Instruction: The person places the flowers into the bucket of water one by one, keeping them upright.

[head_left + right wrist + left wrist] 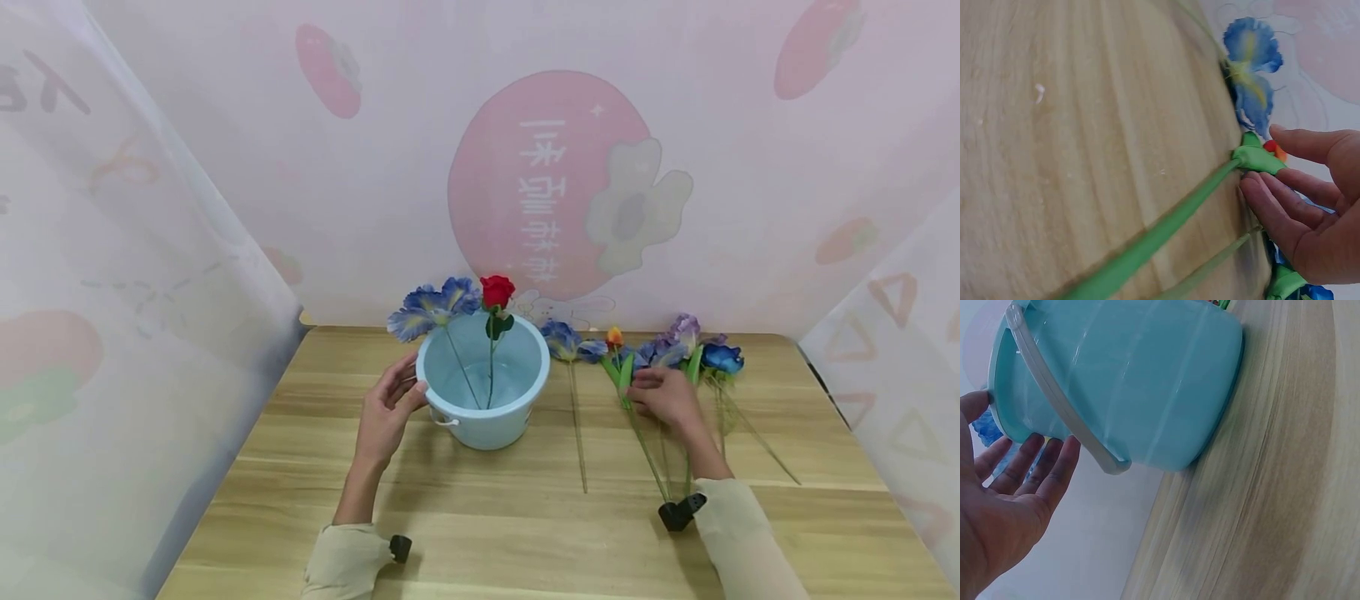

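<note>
Head view: left hand (386, 408) spread at bucket (487, 429), nine o'clock; right hand (667, 396), spread by tulip (614, 337), could snag crowded stems (648, 454)

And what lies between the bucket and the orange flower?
In the head view, a single blue flower lies between the bucket and the orange flower.

Left hand (385, 412), right hand (666, 398) forward (thumbs (1310, 144) spread apart).
</note>
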The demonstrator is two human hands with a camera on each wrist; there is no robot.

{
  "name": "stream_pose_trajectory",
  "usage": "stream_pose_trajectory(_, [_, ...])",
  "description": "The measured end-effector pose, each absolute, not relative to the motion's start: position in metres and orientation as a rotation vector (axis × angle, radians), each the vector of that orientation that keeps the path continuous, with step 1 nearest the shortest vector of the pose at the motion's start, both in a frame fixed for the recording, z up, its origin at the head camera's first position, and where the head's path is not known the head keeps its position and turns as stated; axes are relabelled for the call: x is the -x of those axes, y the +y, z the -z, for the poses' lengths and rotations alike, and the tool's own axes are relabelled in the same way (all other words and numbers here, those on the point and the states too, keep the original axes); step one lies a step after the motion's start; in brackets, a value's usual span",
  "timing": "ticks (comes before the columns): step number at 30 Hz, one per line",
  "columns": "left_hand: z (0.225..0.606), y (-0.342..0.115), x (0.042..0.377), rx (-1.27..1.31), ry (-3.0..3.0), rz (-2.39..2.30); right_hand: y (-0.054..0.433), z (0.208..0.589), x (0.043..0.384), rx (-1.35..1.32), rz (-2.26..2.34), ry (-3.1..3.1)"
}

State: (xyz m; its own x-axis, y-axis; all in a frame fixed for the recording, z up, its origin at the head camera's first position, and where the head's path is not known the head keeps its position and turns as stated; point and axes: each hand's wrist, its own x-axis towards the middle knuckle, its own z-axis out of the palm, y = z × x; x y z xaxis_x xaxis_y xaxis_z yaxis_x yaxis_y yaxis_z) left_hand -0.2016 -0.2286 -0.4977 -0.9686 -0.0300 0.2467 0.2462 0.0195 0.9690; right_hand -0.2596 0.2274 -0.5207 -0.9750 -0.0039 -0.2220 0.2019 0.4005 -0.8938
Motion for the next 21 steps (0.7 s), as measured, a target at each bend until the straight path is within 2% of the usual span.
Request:
stream_pose_trajectory(14, [0.498, -0.229, 0.200, 0.239, -2.108, 2.039, 0.214, 0.527, 0.265, -0.328, 1.529, 2.580])
stream_pose_trajectory(21, [0.498, -0.229, 0.200, 0.245, -2.107, 2.034, 0.212, 0.519, 0.261, -0.304, 1.602, 2.537])
